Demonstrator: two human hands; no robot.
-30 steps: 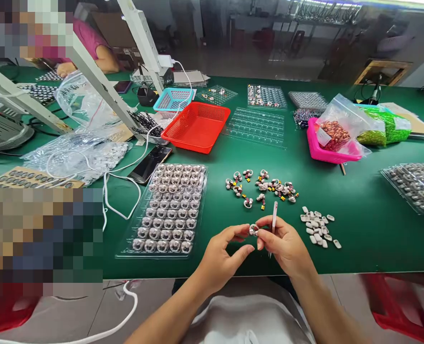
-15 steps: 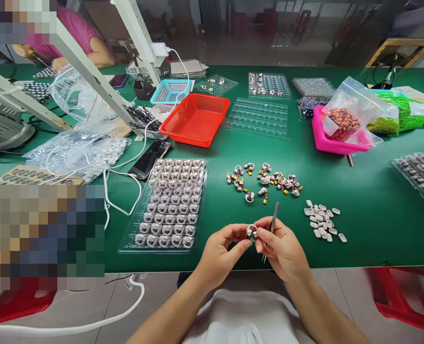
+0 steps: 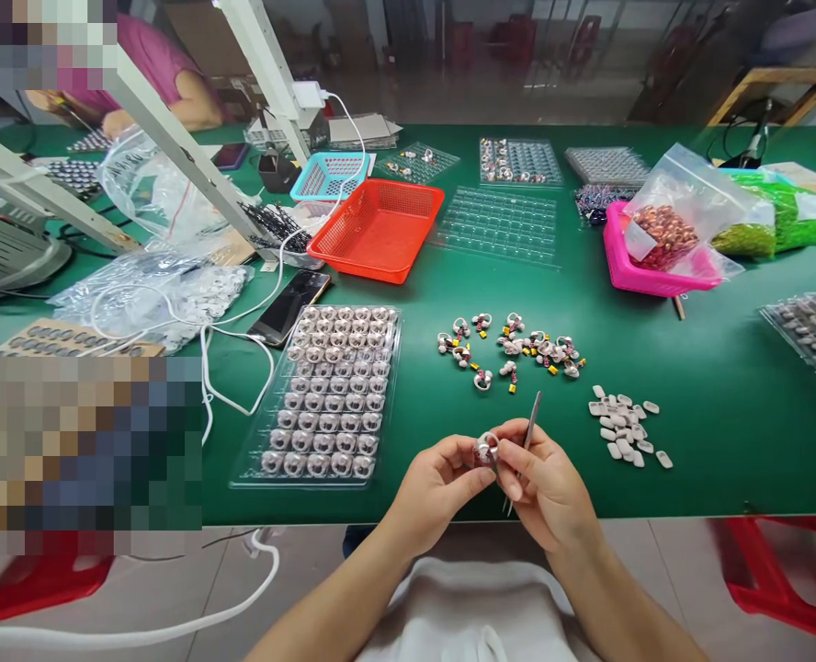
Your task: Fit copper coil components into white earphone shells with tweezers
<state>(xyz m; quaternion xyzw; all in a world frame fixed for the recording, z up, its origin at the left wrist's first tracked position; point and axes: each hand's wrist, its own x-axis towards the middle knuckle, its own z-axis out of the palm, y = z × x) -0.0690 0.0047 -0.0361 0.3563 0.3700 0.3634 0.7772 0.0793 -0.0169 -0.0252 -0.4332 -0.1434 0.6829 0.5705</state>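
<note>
Close to the table's front edge, my left hand [image 3: 432,487] pinches a small ring-shaped whitish part [image 3: 486,449] between thumb and fingers. The fingertips of my right hand [image 3: 552,483] grip the same part from the other side. Metal tweezers [image 3: 534,416] are also tucked in my right hand, slanting with the points down. Beyond my hands lies a loose group of similar ring-shaped parts [image 3: 546,345] with red wires and yellow tabs. Small pale oblong caps [image 3: 615,422] are heaped to the right. Left of my hands, a clear tray [image 3: 260,441] holds rows of rounded pieces.
A red basket [image 3: 373,257], a blue basket [image 3: 322,191] and a clear tray [image 3: 497,225] stand farther back. A pink basket [image 3: 663,276] with bagged copper-coloured pieces is at right. A phone [image 3: 288,310] and white cable [image 3: 205,368] lie left. Another person's arm [image 3: 198,103] shows far left.
The ring-shaped part has turned between my fingers, now showing a reddish patch on its left side. Both hands keep hold of it, and the tweezers stay in my right hand.
</note>
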